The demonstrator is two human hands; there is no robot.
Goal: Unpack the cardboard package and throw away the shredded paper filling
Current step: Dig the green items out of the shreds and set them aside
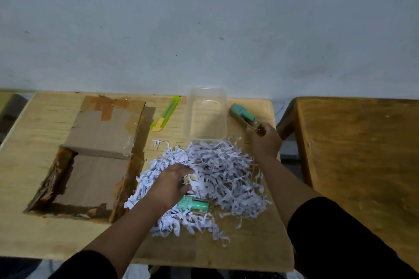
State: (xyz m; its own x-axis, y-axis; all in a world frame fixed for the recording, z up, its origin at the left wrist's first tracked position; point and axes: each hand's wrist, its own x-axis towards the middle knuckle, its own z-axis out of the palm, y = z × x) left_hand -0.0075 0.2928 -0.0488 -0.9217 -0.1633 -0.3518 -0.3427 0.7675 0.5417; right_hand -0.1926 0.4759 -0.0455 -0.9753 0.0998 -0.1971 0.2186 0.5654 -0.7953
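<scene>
Fingers: right hand (264, 140) pinches the end of a green stapler (243, 116) beside the plastic tub (223, 118); left hand (173, 182) spreads loosely into the shredded paper (222, 170).
Box (95, 158): open, emptied, left of the pile.
Second stapler (195, 205): half buried, likely sought next.

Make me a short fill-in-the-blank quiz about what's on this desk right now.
1. The left hand rests on a heap of shredded ____.
2. The yellow-green cutter lies between the cardboard box and the clear plastic ____.
3. The right hand touches a green gadget that lies to the ____ of the plastic tub.

Missing words: paper; tub; right
</scene>
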